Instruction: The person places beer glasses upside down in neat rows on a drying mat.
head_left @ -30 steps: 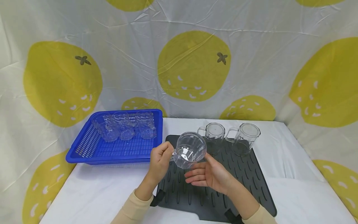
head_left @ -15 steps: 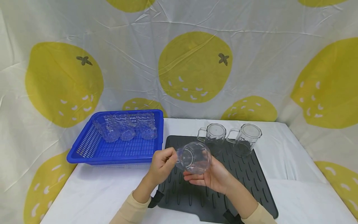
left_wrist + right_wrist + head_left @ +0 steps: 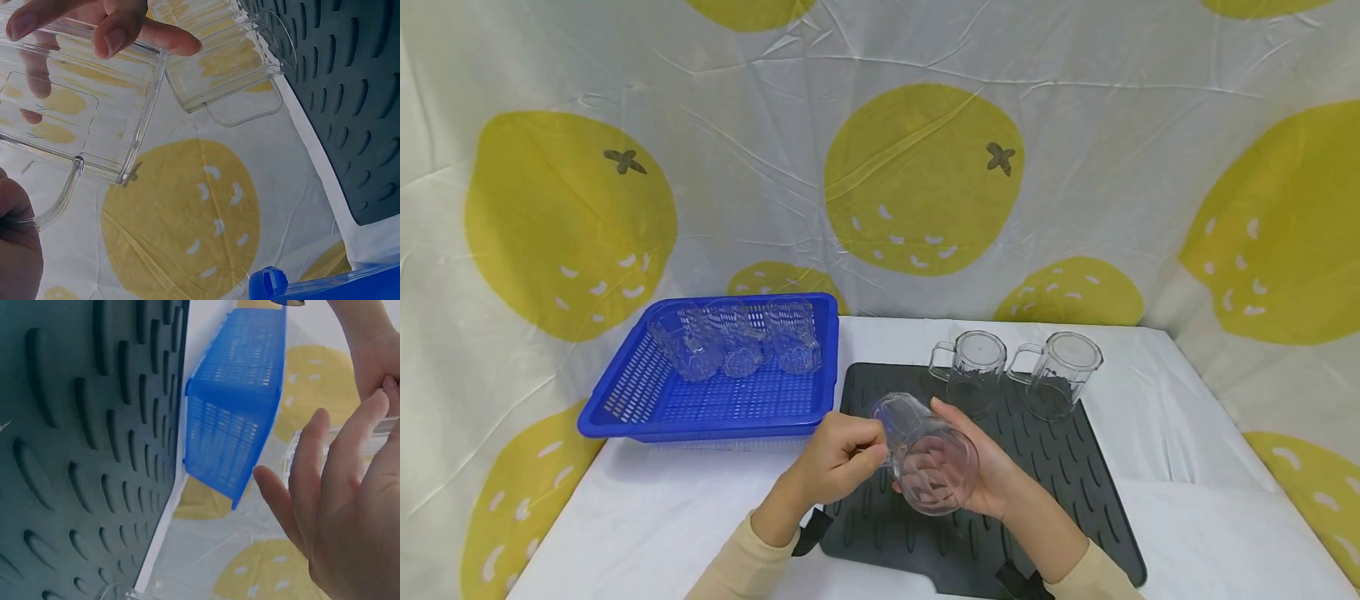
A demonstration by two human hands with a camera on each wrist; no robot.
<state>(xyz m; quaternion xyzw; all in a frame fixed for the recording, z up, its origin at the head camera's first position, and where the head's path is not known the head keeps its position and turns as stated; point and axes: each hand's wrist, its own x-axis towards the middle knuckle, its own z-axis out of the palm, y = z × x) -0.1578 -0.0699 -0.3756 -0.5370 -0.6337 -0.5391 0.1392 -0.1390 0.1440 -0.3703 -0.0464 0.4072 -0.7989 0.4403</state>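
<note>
A clear plastic mug (image 3: 928, 458) is held tilted on its side above the black ribbed mat (image 3: 1060, 492). My left hand (image 3: 842, 454) pinches its handle (image 3: 56, 200) from the left. My right hand (image 3: 988, 475) cups the mug's body from the right, thumb over the top and fingers showing through the wall. In the left wrist view the mug (image 3: 81, 125) fills the upper left with the right hand's fingertips (image 3: 112, 31) on it. The right wrist view shows my right hand (image 3: 337, 506) against the mug's edge (image 3: 300, 456).
Two more clear mugs (image 3: 973, 371) (image 3: 1060, 375) stand at the back of the mat. A blue slotted basket (image 3: 625, 400) on the left holds three clear glasses (image 3: 737, 342) lying on their sides. White cloth covers the table (image 3: 1195, 517); a lemon-print curtain hangs behind.
The mug has come down and towards me, tipping further onto its side. My right hand, open beneath it before, now wraps round its body. The left hand keeps hold of the handle.
</note>
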